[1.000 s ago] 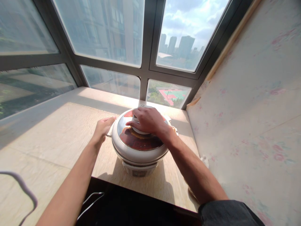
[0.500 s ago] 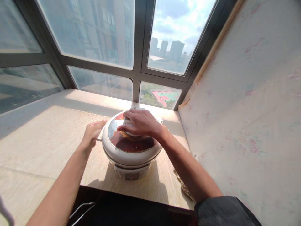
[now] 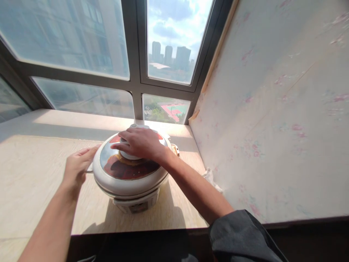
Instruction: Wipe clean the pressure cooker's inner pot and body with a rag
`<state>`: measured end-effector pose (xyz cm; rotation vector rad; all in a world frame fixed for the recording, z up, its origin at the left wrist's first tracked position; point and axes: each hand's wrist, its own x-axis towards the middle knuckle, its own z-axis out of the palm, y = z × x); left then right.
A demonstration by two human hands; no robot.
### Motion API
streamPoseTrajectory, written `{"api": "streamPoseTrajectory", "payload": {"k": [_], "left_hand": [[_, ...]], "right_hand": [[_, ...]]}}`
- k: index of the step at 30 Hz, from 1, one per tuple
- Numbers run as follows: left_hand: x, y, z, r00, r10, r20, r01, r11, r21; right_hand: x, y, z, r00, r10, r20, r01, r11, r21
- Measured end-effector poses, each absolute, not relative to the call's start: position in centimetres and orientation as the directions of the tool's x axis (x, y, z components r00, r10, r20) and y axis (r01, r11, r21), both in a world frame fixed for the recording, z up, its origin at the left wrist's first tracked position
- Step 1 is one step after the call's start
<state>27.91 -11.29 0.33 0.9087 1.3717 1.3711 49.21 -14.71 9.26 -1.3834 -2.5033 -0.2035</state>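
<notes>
A white electric cooking pot (image 3: pixel 137 203) stands on the pale window ledge, its control panel facing me. On top sits its domed lid (image 3: pixel 128 174), a wide white rim around tinted glass. My right hand (image 3: pixel 141 142) is closed over the lid's white knob (image 3: pixel 131 156), thumb toward me; most of the knob is hidden under the palm. At the pot's left side, my left hand (image 3: pixel 77 165) grips the side handle (image 3: pixel 89 168), with part of the handle showing below the fingers. The lid looks seated on the pot.
Behind the pot rise dark window frames (image 3: pixel 135 72) with glass panes. A flowered wall (image 3: pixel 261 145) closes off the right side. A crumpled whitish cloth (image 3: pixel 211 178) lies at the wall's foot, beyond my right forearm. The ledge (image 3: pixel 40 174) ends in a dark front edge.
The view has turned right, so the pot and both hands appear farther left. Both hands keep the same hold, and the cloth by the wall now shows.
</notes>
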Motion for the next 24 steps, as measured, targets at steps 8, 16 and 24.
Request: {"api": "streamPoseTrajectory", "payload": {"k": [8,16,24], "left_hand": [[27.6,-11.3,0.1,-0.238,0.969,-0.059,-0.024,0.055,0.998],[27.1,-11.1,0.1,-0.203,0.978,-0.038,0.105,0.06,0.993],[26.0,-10.0,0.6,-0.096,0.995,-0.025,0.357,0.058,0.932]], "right_hand": [[49.2,-14.8,9.3,-0.508,0.807,0.302,0.849,0.529,0.015],[50.1,-14.6,9.9,-0.606,0.762,0.228,0.785,0.619,0.018],[50.6,-14.7,10.2,-0.604,0.768,0.212,0.797,0.588,0.142]]}}
